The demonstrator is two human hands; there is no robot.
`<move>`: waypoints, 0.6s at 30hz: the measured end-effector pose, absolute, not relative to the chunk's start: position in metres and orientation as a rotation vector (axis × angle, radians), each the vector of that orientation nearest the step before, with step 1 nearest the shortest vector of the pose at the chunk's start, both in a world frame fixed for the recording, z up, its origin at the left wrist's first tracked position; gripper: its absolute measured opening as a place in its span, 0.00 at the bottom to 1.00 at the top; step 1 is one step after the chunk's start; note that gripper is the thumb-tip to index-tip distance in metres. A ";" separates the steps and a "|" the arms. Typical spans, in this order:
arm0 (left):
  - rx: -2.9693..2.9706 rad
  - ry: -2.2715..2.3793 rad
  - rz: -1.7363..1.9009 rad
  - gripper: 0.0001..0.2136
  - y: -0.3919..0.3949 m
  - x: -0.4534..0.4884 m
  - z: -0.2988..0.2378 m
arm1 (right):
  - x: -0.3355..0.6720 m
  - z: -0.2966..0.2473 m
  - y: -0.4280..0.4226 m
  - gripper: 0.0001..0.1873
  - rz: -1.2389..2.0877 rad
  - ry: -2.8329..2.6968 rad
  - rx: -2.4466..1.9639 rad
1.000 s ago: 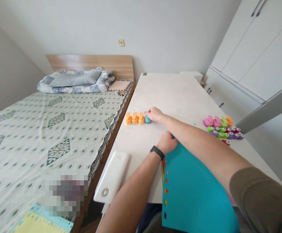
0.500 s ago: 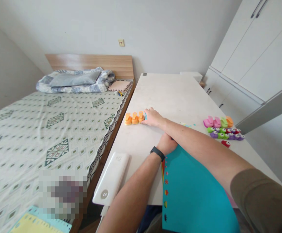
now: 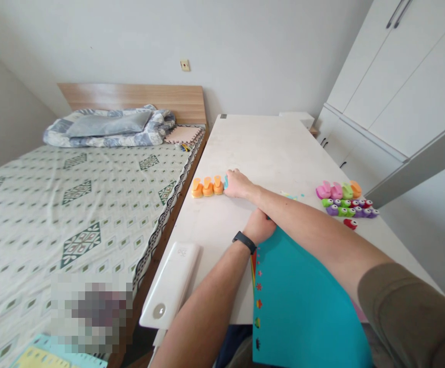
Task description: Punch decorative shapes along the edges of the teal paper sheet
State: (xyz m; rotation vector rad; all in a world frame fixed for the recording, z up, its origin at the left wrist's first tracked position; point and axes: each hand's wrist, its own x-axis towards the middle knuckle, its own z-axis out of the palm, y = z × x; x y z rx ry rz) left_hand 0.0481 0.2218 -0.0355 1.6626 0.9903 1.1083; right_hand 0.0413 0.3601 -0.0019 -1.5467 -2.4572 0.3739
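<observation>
My right hand (image 3: 238, 184) reaches across the white table (image 3: 268, 153) and is closed over a small teal paper punch (image 3: 226, 182), which sits at the right end of a row of three orange punches (image 3: 207, 186). Only a sliver of the teal punch shows. My left hand (image 3: 259, 226), with a black band on the wrist, lies under my right forearm and holds the top corner of a teal paper sheet (image 3: 302, 306). Small punched shapes run down that sheet's left edge. Its fingers are hidden.
A cluster of pink, green, orange and purple punches (image 3: 345, 200) sits at the table's right edge. A white oblong device (image 3: 170, 283) lies at the near left corner. The bed (image 3: 65, 204) lies to the left, white cabinets (image 3: 398, 82) to the right. Paper scraps (image 3: 291, 195) lie mid-table.
My right hand has slid over the teal punch, covering most of it and pressing it up against the orange row. The camera shifted slightly right.
</observation>
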 end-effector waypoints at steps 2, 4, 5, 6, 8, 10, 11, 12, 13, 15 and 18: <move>1.656 1.003 1.098 0.21 0.222 0.048 -0.036 | 0.041 -0.002 0.361 0.31 0.369 -2.447 -1.557; 1.652 1.026 1.074 0.20 0.222 0.049 -0.036 | 0.041 -0.003 0.360 0.32 0.364 -2.441 -1.560; 1.651 1.031 1.066 0.19 0.222 0.049 -0.037 | 0.041 -0.003 0.360 0.32 0.363 -2.439 -1.559; 1.653 1.033 1.063 0.18 0.222 0.049 -0.037 | 0.042 -0.003 0.359 0.33 0.361 -2.438 -1.557; 1.661 1.030 1.061 0.17 0.222 0.049 -0.036 | 0.042 -0.002 0.357 0.37 0.360 -2.435 -1.546; 1.679 1.042 1.043 0.16 0.221 0.049 -0.034 | 0.045 0.002 0.354 0.41 0.352 -2.427 -1.526; 1.691 1.058 1.023 0.15 0.221 0.048 -0.032 | 0.048 0.005 0.353 0.43 0.344 -2.421 -1.511; 1.702 1.086 0.994 0.14 0.220 0.048 -0.031 | 0.051 0.008 0.352 0.44 0.334 -2.414 -1.494; 1.709 1.124 0.957 0.13 0.219 0.048 -0.029 | 0.056 0.012 0.352 0.45 0.323 -2.407 -1.477; 1.708 1.211 0.886 0.12 0.218 0.047 -0.025 | 0.072 0.021 0.351 0.44 0.298 -2.387 -1.447; 1.687 1.303 0.822 0.11 0.216 0.047 -0.023 | 0.109 0.034 0.350 0.40 0.254 -2.302 -1.423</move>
